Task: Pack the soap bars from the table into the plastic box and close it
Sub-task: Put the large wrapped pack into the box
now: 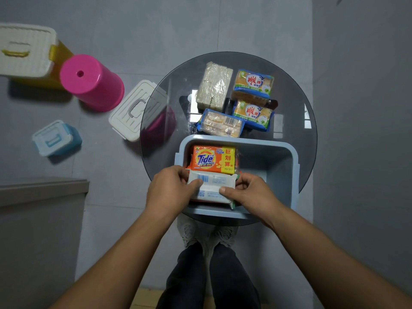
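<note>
Both hands are holding a white soap pack (pixel 211 186) over the left side of the open blue box (pixel 278 157), which is sitting on the near edge of a round glass table (pixel 296 112). The left hand (pixel 171 188) is gripping the pack's left end, thumb on top; the right hand (pixel 249 192) is gripping its right end the same way. The pack is lying barcode side up, just in front of an orange Tide bar (pixel 214 159) already resting in the box (the right half of the box is showing bare floor). Beyond the box, four more packs are waiting on the glass: a clear-wrapped pale block (pixel 215 84), two blue-and-yellow packs (pixel 254 82) (pixel 254 113) and one face-down pack (pixel 223 122) touching the box's far rim. A white lid (pixel 133 110) is lying on the floor to the left, partly under the table.
</note>
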